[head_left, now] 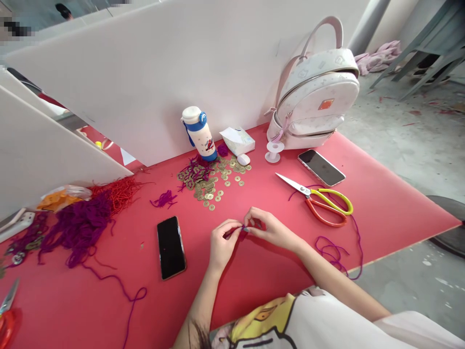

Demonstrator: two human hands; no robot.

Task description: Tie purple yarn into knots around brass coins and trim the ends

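Presumably light and limp, the purple cord [243, 227], pinched by left hand [222, 243] and right hand [271, 230], suits close fingertip holds.

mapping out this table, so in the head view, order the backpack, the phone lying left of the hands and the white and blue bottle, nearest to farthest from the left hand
From the left hand:
1. Phone: just to its left
2. Bottle: beyond the hands, by the white panel
3. Backpack: far right, against the panel
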